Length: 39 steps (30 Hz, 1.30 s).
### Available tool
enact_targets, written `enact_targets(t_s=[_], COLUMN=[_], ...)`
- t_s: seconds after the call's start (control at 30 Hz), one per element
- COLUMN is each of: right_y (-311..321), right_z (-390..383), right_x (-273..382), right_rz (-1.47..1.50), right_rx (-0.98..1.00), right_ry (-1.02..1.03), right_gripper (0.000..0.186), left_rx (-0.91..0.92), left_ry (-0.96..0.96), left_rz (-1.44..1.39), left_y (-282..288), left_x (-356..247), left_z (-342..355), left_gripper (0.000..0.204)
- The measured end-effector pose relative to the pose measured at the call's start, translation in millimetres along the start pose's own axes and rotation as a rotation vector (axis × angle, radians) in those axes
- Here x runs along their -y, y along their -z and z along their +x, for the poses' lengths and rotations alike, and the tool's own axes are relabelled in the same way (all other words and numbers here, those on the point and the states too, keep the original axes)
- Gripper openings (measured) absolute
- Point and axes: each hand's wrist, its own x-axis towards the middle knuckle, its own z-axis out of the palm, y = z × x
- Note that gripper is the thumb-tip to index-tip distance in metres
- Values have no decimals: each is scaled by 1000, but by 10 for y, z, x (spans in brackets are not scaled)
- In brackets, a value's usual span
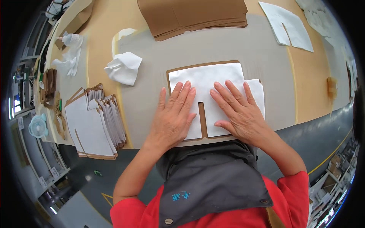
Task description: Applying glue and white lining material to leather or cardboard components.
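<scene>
A white fabric-like panel [205, 76] with a slot cut in its near edge lies flat on a slightly larger brown piece [202, 117], whose border shows along the top, the left and through the slot. My left hand [173, 114] rests palm down on the panel's left half, fingers stretched out. On the right half lies my right hand [237, 110], also flat with fingers spread. Neither hand holds anything; both press on the white surface near the table's front edge.
A stack of brown sheets [205, 15] lies at the back. White slotted panels [291, 28] are at the far right. To the left are a pile of white-and-brown pieces [91, 125] overhanging the edge, a crumpled white cloth [124, 68], a squeeze bottle [71, 39] and a small fan [37, 126].
</scene>
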Motion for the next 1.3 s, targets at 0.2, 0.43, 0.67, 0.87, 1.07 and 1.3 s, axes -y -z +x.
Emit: enact_targets(t_s=[0.2,0.43,0.67,0.87,1.07,1.3], right_y=[-157,-160,-70,-181,-225,31], right_z=[96,118,155,577,492,93], right_x=[68,107,92,-18,-258,-71], right_rz=[-62,-59,-107,-183,-195,-226], right_rx=[-27,-58,-100,-236,-234,-215], right_ry=[-20,-46,-66,-81,-280,-282], right_gripper=[74,76,78,76,79,91], left_rx=[10,13,-40,-235,-193,-161], left_ry=[38,67,110,170,300,274], left_rz=[-12,43,28,15,-7,40], left_y=[-117,-167,-67,-338,-356,-158], left_x=[14,-23,-47,-16,88,-40], left_z=[-77,-95,-93,424,362,75], left_gripper=[61,69,70,67,72,79])
